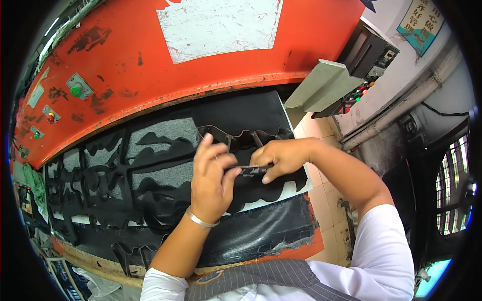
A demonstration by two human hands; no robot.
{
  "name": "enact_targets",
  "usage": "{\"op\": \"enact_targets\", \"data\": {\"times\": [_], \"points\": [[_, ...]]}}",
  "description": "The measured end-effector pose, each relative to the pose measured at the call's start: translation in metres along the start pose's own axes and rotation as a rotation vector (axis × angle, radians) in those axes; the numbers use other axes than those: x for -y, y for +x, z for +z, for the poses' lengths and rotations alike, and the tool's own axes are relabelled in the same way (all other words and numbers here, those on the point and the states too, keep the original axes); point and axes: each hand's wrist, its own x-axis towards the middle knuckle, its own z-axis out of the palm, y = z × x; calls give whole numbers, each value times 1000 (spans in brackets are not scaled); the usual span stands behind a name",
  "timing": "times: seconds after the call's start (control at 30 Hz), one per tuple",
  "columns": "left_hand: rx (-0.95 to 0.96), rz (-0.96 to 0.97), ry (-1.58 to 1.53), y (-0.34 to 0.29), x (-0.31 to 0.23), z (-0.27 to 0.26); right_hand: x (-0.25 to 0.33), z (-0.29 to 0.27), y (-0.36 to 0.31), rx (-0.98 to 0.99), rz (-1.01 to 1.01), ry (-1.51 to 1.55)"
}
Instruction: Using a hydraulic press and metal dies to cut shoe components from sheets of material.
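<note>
Green cloth point(33, 183) hangs at the left end of a red machine point(135, 55), whose front carries a green button point(76, 91). Right of the cloth, a black sheet point(236, 108) with wavy cut-outs runs lengthwise from left to right, a speckled grey layer point(163, 131) showing through the gaps. At the near edge, left of centre, stands a small wavy frame point(120, 257). Next comes the left hand point(213, 175), a bracelet point(201, 219) at its wrist, fingers blurred and raised toward the far side, thumb parted from them. Whether that thumb touches the dark bar point(252, 170) just beside it, I cannot tell. Beyond the hands, on the sheet's right part, is a thin metal frame point(243, 139); its long axis runs left to right, its wavy edge faces the far side, and crosspieces point nearward. The right hand point(287, 154), near but apart from the left, pinches the bar between thumb and fingers; whether bar and frame are joined is unclear. Farther right are a pale bracket point(324, 88), floor tiles point(329, 200) and a pipe point(396, 120).
</note>
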Motion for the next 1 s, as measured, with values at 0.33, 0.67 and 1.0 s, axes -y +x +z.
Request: {"op": "enact_targets", "data": {"times": [0.33, 0.67, 1.0], "points": [[320, -149, 264, -54, 18, 24, 69, -62, -48, -274, 170, 28], [81, -459, 387, -42, 91, 41, 2, -9, 45, -211, 351, -451], [-64, -390, 389, -48, 102, 47, -40, -14, 71, -288, 233, -598]]}}
